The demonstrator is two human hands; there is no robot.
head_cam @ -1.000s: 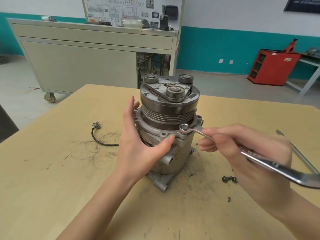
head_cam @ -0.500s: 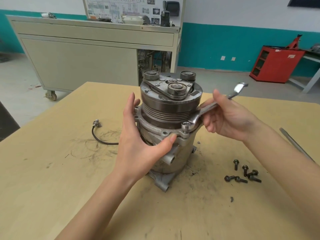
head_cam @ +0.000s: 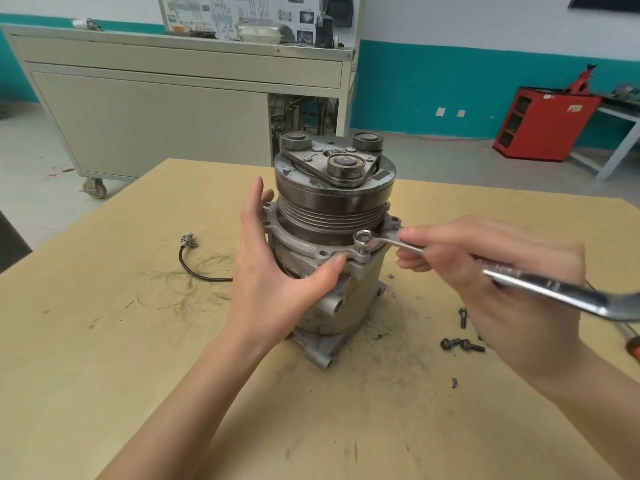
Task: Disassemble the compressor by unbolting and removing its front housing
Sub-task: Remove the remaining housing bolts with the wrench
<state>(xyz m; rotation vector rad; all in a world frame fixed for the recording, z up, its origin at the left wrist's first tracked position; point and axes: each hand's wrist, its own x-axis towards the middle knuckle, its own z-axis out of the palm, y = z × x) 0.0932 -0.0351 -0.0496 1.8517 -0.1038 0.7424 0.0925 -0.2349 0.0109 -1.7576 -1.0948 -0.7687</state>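
Observation:
A grey metal compressor (head_cam: 349, 296) stands upright on the tan table (head_cam: 104, 341), pulley end up. Its front housing flange (head_cam: 301, 245) rings the body below the grooved pulley (head_cam: 332, 202). My left hand (head_cam: 273, 282) wraps the left side of the body, thumb pressed on the flange's front. My right hand (head_cam: 498, 271) grips a silver combination wrench (head_cam: 540, 282). The wrench's ring end sits over a bolt (head_cam: 364, 237) on the flange's front right, and its handle points right towards me.
Several loose black bolts (head_cam: 457, 342) lie on the table right of the compressor. A black cable with a connector (head_cam: 188, 252) lies to the left. A tool with a red handle (head_cam: 632, 344) shows at the right edge. A beige cabinet and a red cabinet stand behind.
My right hand swung the wrench from pointing away at the back right round to pointing right and towards me, ring end staying on the bolt. My left hand kept its hold.

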